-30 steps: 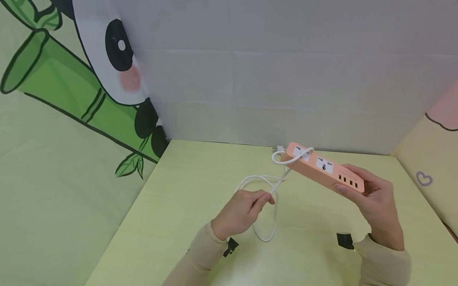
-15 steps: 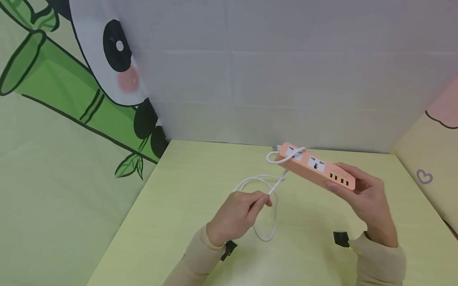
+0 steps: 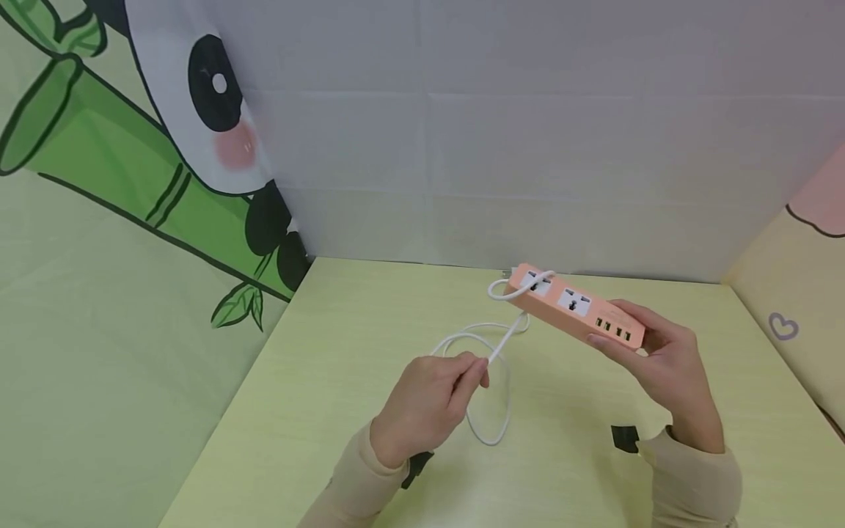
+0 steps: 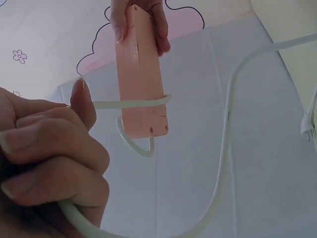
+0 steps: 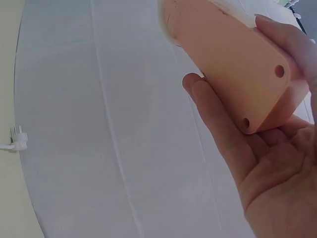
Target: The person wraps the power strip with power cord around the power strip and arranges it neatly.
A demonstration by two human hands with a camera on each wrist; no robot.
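A pink power strip point(image 3: 556, 292) hangs tilted above the table, its sockets and several USB ports facing up. My right hand point(image 3: 673, 370) grips it by the USB end, thumb along the near side. The white cord point(image 3: 507, 339) loops around the strip's far end, over one socket. My left hand point(image 3: 425, 403) pinches the cord in front of the strip. In the left wrist view, the cord point(image 4: 133, 103) stretches from thumb and fingers across the strip's underside, and more cord passes beneath the curled fingers. The right wrist view shows the strip's underside with screw holes.
The rest of the cord lies in loose loops on the pale yellow table point(image 3: 317, 381). Its white plug point(image 5: 20, 141) rests near the table's back edge, mostly behind the strip in the head view. A grey wall point(image 3: 528, 147) stands behind the table, with printed panels on both sides.
My right hand and the power strip have shifted a little to the left. My left hand has moved slightly left and down, drawing the pinched cord further from the strip.
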